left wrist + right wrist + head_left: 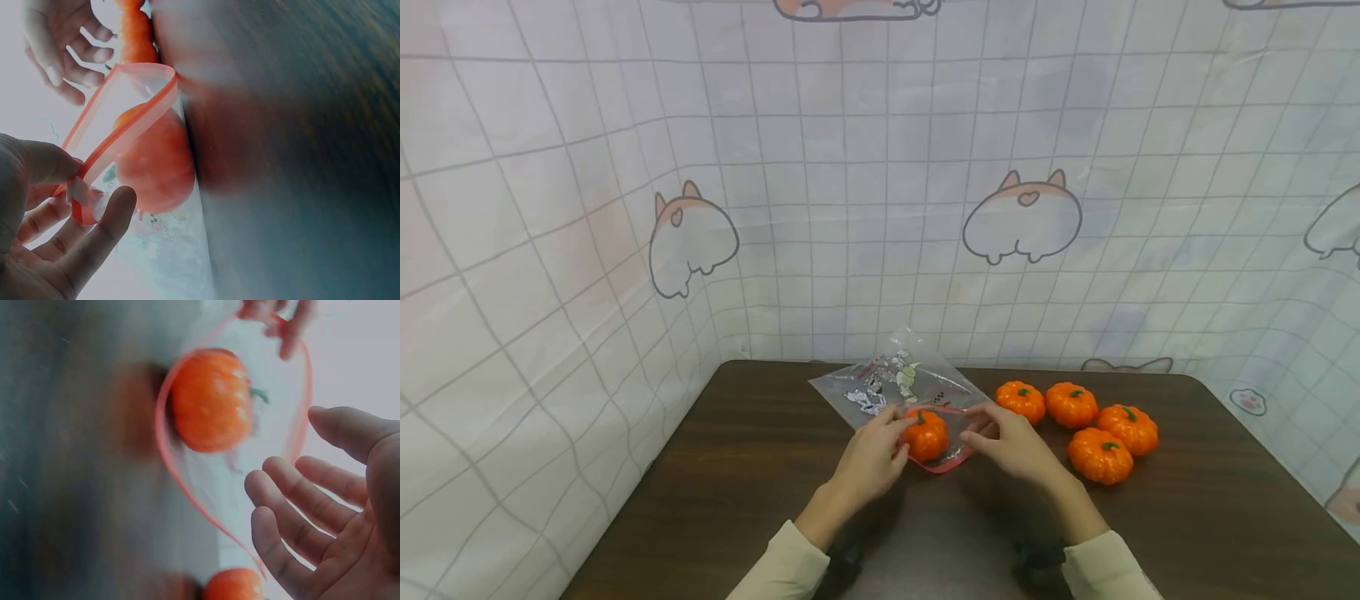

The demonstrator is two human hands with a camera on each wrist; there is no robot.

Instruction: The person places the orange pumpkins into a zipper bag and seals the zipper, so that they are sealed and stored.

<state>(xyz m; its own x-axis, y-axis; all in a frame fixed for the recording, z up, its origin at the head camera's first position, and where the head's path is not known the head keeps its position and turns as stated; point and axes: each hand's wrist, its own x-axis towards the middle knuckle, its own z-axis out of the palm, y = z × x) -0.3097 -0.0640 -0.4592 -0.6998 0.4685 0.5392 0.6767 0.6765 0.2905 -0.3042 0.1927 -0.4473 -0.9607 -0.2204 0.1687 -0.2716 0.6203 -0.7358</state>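
A clear zip bag [936, 385] with printed figures and a red rim lies on the table, its mouth spread toward me. One small orange pumpkin [927, 437] with a green stem sits inside, just within the mouth. At the left end of the rim, my left hand [872, 454] pinches the red zip strip [94, 165] near its whitish slider [77, 190]. My right hand [1011, 442] is at the rim's right side. In the right wrist view its fingers [312, 500] are spread and loosely bent, holding nothing; whether they touch the rim cannot be told.
Several more orange pumpkins [1101, 457] stand grouped on the dark wooden table [737, 475], right of the bag and beyond my right hand. A white grid-patterned cloth [865, 192] with cartoon animals hangs behind the table and along both sides.
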